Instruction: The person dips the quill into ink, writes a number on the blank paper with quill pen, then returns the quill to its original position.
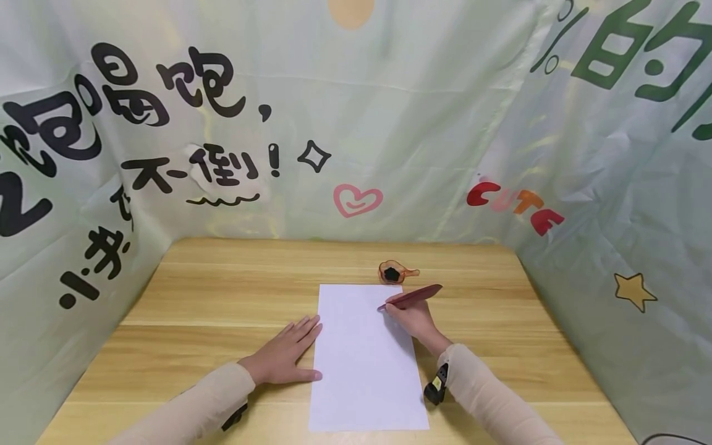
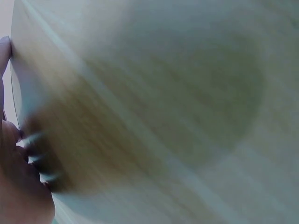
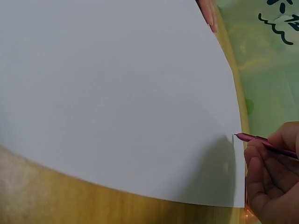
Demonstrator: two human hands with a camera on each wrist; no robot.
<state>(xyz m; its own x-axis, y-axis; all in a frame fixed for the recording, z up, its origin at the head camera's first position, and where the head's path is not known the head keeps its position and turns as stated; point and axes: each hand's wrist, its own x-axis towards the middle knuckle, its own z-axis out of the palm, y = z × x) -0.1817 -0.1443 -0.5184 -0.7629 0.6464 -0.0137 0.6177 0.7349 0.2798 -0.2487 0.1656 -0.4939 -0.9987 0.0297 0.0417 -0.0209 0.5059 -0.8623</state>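
A white sheet of paper (image 1: pixel 364 371) lies lengthwise on the wooden table. My left hand (image 1: pixel 286 352) rests flat with fingers spread, fingertips and thumb at the sheet's left edge. My right hand (image 1: pixel 414 318) pinches a dark red pen (image 1: pixel 417 295), whose broad, feather-like upper end slants up to the right. In the right wrist view the pen's dark tip (image 3: pixel 236 135) is at the paper's surface, close to its far edge. Only part of the left hand (image 2: pixel 23 186) shows in the left wrist view, beside blurred table.
Just beyond the sheet's far edge sits a small clear orange pot (image 1: pixel 392 272) with black inside and a stub pointing right. Pale printed cloth (image 1: pixel 423 123) hangs behind the wooden table (image 1: pixel 222 278) and on both sides. A dark wrist camera (image 1: pixel 436 384) sits by the right sleeve.
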